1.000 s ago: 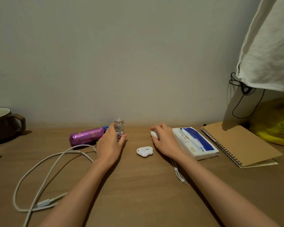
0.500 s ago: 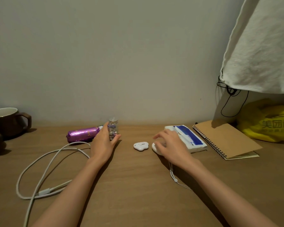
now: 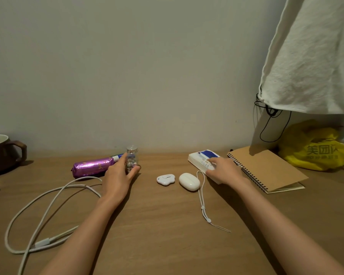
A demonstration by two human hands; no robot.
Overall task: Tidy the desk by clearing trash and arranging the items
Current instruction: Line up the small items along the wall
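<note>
Two hands work: the left hand (image 3: 117, 178) grips one small clear glass bottle of beads (image 3: 132, 159); the right hand (image 3: 224, 171) rests fingers spread on one blue-and-white tissue pack (image 3: 204, 158). Right of it, one yellow plastic bag (image 3: 314, 149) reads "美团".

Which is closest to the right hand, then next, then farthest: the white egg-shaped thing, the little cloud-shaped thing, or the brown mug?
From the right hand:
1. White egg-shaped thing, just to its left.
2. Cloud-shaped thing, a bit farther left, mid-desk.
3. Brown mug, far off at the desk's left edge.

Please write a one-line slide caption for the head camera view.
Left hand grips a small clear glass bottle; right hand rests on a blue-and-white tissue pack on the wooden desk.
</note>
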